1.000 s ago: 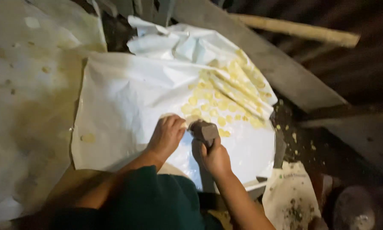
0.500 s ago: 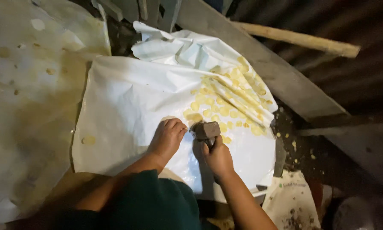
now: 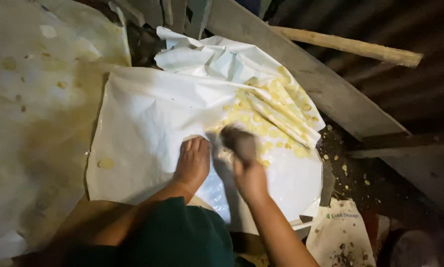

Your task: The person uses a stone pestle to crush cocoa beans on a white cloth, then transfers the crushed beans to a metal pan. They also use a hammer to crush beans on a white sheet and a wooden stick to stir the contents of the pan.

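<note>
Pressing and gripping over a white sheet

Head view: the left hand [image 3: 193, 162] lies flat, fingers together and pointing away from the person, palm down on the white sheet [image 3: 148, 118]. Just right of those fingers, the right hand [image 3: 249, 175] closes around a dark grey block [image 3: 237, 141], blurred; its long axis seems to run upward, away from the wrist. Yellow slices [image 3: 276, 116] lie scattered on the sheet beyond both hands' fingertips. A white printed bag [image 3: 338, 232] sits near the right forearm, dark bits on it.

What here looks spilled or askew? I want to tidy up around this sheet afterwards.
Yellow bits lie scattered on the dark ground right of the white sheet, off the sheet that holds the rest. The sheet's far edge is crumpled and folded over. The right hand holds a dark, blurred object; the left hand presses the sheet.
</note>
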